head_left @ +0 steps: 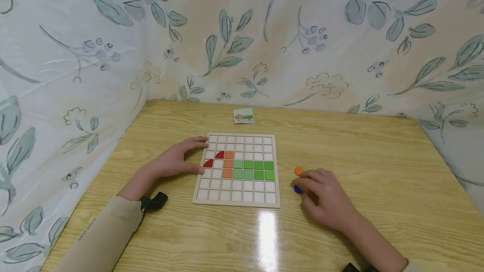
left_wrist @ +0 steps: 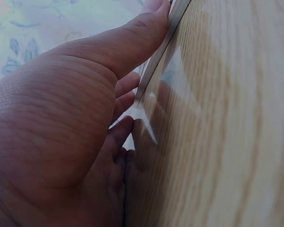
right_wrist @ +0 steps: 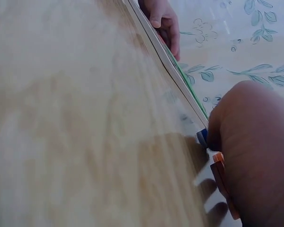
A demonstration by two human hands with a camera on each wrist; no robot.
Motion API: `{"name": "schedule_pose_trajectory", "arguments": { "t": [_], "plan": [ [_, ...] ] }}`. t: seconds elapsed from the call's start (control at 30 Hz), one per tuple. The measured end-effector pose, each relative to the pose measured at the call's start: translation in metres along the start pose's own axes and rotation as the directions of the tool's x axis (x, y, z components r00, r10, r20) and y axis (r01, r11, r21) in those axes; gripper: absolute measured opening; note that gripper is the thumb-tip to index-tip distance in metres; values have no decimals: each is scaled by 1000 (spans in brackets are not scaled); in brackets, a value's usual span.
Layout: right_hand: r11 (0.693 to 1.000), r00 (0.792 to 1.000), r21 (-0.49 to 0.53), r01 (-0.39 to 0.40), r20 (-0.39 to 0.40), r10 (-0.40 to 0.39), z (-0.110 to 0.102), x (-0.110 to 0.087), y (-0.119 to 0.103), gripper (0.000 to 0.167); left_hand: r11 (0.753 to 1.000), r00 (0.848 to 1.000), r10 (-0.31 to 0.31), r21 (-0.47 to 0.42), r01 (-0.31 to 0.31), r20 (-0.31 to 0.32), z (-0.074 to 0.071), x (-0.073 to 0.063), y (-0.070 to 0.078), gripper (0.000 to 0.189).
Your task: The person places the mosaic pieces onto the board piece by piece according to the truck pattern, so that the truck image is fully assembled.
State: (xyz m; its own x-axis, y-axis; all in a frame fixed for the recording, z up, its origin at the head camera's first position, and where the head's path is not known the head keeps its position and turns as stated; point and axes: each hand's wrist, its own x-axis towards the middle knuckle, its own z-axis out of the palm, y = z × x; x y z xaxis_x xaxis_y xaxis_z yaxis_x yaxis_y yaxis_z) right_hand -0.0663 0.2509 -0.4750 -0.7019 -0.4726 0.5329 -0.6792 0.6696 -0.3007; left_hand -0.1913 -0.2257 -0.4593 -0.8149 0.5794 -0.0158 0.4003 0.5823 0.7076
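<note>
A pale square grid board (head_left: 236,204) lies on the table, with red quarter-round pieces (head_left: 208,163), orange squares (head_left: 228,164) and light and darker green squares (head_left: 259,165) in its cells. My left hand (head_left: 172,160) rests at the board's left edge, thumb and fingertips touching the rim (left_wrist: 156,61). Right of the board, my right hand (head_left: 327,198) has its fingers curled down and pinches a small blue piece (head_left: 297,189), partly hidden by the fingers. An orange round piece (head_left: 298,171) lies just beyond the right fingertips.
Behind the board lies a small picture card (head_left: 243,116) with a coloured grid pattern. A leaf-patterned cloth (head_left: 264,45) hangs along the back and left of the wooden table (head_left: 378,158). Black wrist devices (head_left: 155,201) sit at both wrists.
</note>
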Motion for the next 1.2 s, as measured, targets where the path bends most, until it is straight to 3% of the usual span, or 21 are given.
{"name": "schedule_pose_trajectory", "arguments": {
  "t": [0.13,0.4,0.8,1.2],
  "plan": [
    [999,999,19,32,34,-32,0,2,0,39,1000,1000,-3,5,3,0,0,1,-1,87],
    [998,998,26,58,4,-58,-1,5,-1,34,1000,1000,1,15,-1,6,0,3,-1,87],
    [1000,1000,9,9,15,-10,3,6,2,20,1000,1000,-8,7,8,8,-1,2,-1,87],
    [998,998,-13,69,-1,-69,8,14,1,18,1000,1000,-6,1,6,9,0,2,-1,86]
  ]
}}
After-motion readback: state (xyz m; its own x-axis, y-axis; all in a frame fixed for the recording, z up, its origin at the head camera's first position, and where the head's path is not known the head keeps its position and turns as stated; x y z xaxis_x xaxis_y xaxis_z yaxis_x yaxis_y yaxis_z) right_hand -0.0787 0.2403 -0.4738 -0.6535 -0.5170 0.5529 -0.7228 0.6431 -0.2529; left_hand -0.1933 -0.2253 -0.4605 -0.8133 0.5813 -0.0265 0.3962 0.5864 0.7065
